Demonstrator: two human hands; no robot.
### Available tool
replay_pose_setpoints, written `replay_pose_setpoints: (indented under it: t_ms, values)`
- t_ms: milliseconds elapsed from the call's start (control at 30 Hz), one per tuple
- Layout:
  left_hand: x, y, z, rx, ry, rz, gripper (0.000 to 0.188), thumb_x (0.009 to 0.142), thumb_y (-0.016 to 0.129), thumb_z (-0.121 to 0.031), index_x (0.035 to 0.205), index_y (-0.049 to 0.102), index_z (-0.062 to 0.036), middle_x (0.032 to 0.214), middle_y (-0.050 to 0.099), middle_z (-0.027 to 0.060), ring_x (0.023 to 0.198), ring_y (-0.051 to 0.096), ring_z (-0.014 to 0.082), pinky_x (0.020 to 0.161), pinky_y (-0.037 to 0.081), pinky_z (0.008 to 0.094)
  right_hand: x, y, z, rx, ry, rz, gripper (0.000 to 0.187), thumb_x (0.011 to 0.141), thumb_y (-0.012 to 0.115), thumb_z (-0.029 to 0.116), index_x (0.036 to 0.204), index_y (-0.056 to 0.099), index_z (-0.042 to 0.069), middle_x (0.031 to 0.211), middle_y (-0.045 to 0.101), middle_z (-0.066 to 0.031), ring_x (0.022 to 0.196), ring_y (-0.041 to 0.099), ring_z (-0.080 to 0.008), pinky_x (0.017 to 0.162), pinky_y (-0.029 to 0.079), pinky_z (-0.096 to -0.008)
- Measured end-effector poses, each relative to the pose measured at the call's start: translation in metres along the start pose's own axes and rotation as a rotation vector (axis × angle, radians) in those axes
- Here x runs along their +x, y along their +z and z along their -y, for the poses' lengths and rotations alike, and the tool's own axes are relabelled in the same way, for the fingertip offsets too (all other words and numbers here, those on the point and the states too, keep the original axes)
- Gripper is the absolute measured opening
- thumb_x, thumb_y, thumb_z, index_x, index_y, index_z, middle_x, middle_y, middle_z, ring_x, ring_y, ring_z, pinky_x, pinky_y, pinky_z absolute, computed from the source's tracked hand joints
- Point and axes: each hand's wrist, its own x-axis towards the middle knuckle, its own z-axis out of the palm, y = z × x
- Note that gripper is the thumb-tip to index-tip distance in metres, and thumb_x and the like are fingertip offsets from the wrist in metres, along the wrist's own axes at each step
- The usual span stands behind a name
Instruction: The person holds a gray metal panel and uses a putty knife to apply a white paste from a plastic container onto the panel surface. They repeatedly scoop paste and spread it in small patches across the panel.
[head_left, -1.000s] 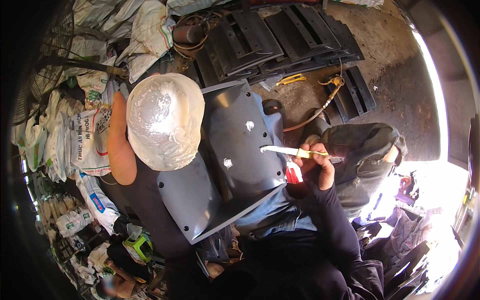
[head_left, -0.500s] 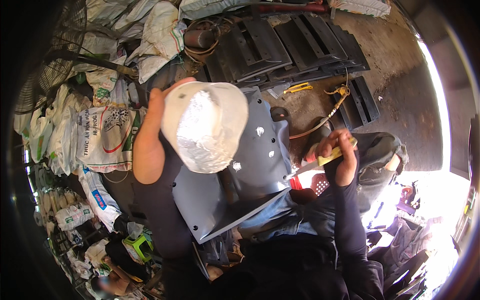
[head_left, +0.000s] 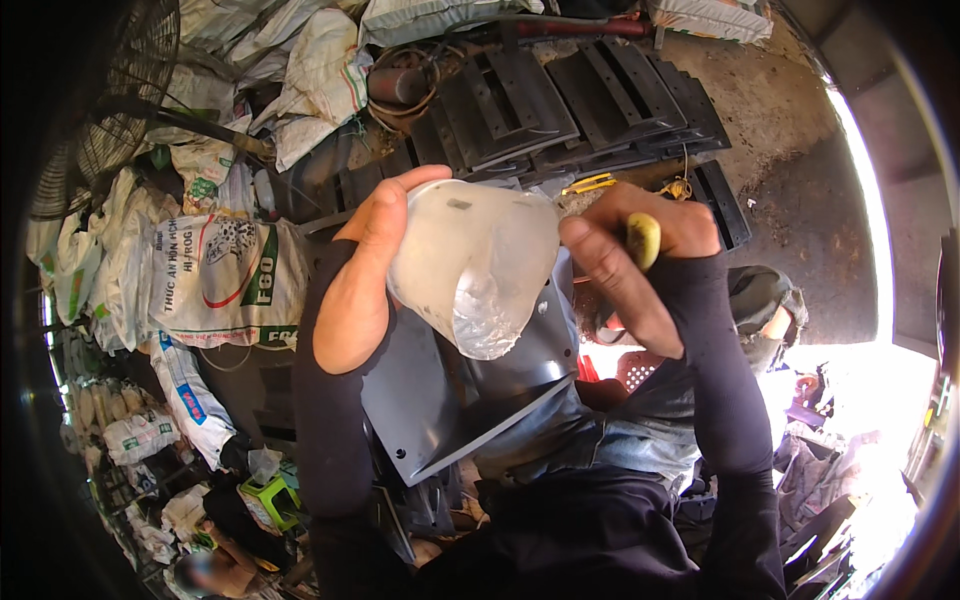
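White tub (head_left: 475, 265) overlaps panel (head_left: 415, 370); left hand (head_left: 372, 260) grips tub, right hand (head_left: 632, 285) seemingly yellow handle (head_left: 644, 238).

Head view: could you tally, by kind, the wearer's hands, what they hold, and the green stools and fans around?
Wearer's hands: 2, the left hand and right hand
Milky tub, in the left: 1
Yellow handle, in the right: 1
Green stool: 1
Fan: 1
Total: 6
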Motion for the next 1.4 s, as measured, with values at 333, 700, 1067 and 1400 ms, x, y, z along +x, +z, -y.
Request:
replay_pose_setpoints:
  t_ms: [333, 700, 1067, 1400]
  values:
    - [-0.002, 0.007, 0.001, 0.364, 0.287, -0.115, 0.041, 0.101, 0.054, -0.035, 0.119, 0.064, -0.0005, 0.105, 0.067, 0.0081, 0.096, 0.062, 0.0157, 0.089, 0.046, 0.0274, 0.016, -0.011, -0.004, -0.376, -0.205, 0.069, 0.017, 0.089, 0.068, 0.013, 0.079, 0.065, 0.000, 0.062, 0.062, -0.0116, 0.053, 0.062, -0.0229, 0.053, 0.048, -0.0346]
    - [0.004, 0.016, 0.005, 1.045, 0.867, 0.064, 0.045, 0.068, 0.065, 0.010, 0.110, 0.068, -0.0068, 0.092, 0.061, 0.0109, 0.079, 0.061, 0.0313, 0.070, 0.051, 0.0378, 0.041, -0.038, 0.001, -0.706, -0.192, 0.225, 0.015, 0.084, 0.067, 0.022, 0.085, 0.071, 0.007, 0.070, 0.066, -0.0163, 0.072, 0.067, -0.0364, 0.069, 0.053, -0.0469]
    - [0.000, 0.002, 0.005, 1.152, 0.705, -0.156, 0.016, 0.080, 0.068, 0.006, 0.095, 0.068, -0.0011, 0.089, 0.066, 0.0127, 0.083, 0.065, 0.0294, 0.076, 0.051, 0.0346, -0.018, -0.053, -0.074, 0.071, 0.245, -0.367, 0.069, 0.105, 0.027, 0.057, 0.094, 0.068, 0.002, 0.073, 0.062, -0.0018, 0.058, 0.052, -0.0076, 0.052, 0.038, -0.0230]
    - [-0.004, 0.010, 0.004, 1.078, 0.773, -0.169, 0.016, 0.081, 0.068, 0.007, 0.094, 0.068, -0.0017, 0.087, 0.066, 0.0109, 0.076, 0.065, 0.0257, 0.071, 0.050, 0.0310, -0.116, 0.031, -0.182, 1.285, 0.514, -0.304, 0.033, 0.103, 0.052, 0.036, 0.109, 0.055, 0.003, 0.099, 0.060, -0.0113, 0.074, 0.056, -0.0163, 0.064, 0.045, -0.0296]
